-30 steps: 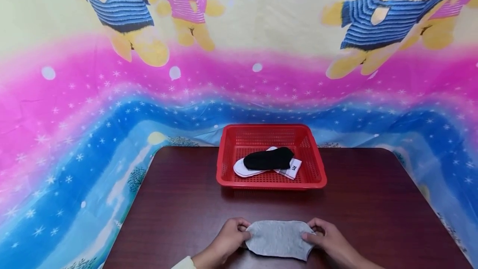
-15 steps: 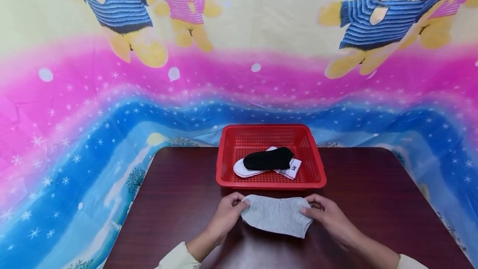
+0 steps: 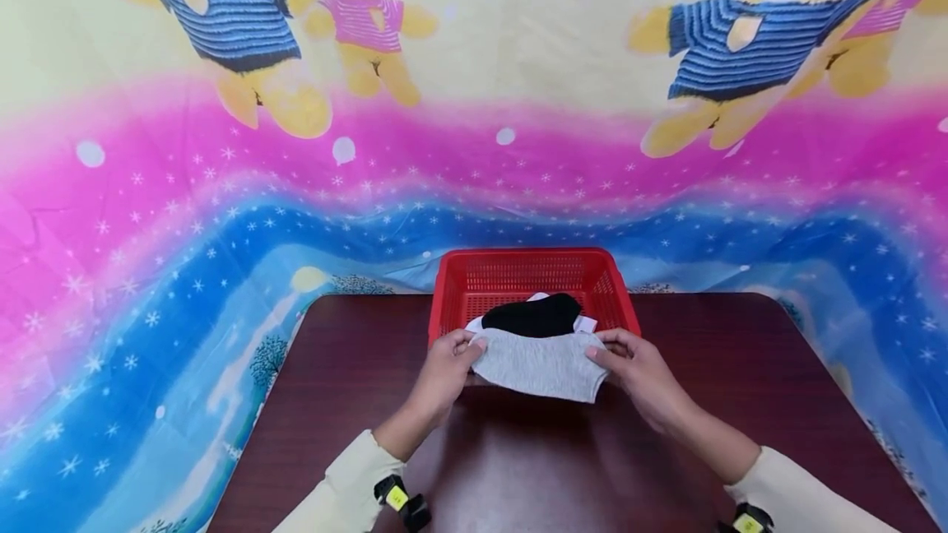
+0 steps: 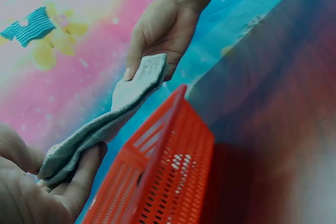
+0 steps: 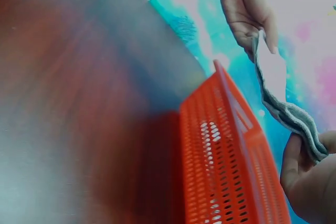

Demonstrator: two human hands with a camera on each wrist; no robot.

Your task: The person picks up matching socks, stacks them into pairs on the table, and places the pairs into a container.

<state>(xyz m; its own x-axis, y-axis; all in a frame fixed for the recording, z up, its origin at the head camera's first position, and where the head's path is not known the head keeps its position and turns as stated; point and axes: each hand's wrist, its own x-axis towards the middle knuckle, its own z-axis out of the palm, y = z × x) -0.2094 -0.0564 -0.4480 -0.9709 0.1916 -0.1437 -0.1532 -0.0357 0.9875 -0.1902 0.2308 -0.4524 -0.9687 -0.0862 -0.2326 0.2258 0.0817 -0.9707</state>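
A pair of light grey ankle socks point(image 3: 535, 364), laid flat one on the other, is stretched between both hands. My left hand point(image 3: 443, 368) pinches the toe end, thumb on top and fingers beneath. At the other end, my right hand point(image 3: 646, 373) pinches the cuff the same way. The layered edges of the socks point(image 4: 121, 111) show in the left wrist view, held up beside the rim of the red plastic basket point(image 4: 181, 156). In the head view they overlap the basket's near side and hide it. Inside lie black socks point(image 3: 529, 315) on top of white socks point(image 3: 585, 324).
The basket stands toward the back of a dark brown wooden table point(image 3: 355, 352). Behind the table hangs a colourful cloth point(image 3: 474, 155) printed with bears and snowflakes. Black straps with yellow labels point(image 3: 397, 498) sit on the sleeves.
Both hands have carried the grey socks forward and up from the table's near part to the basket's front rim. The basket and the socks in it have stayed put.
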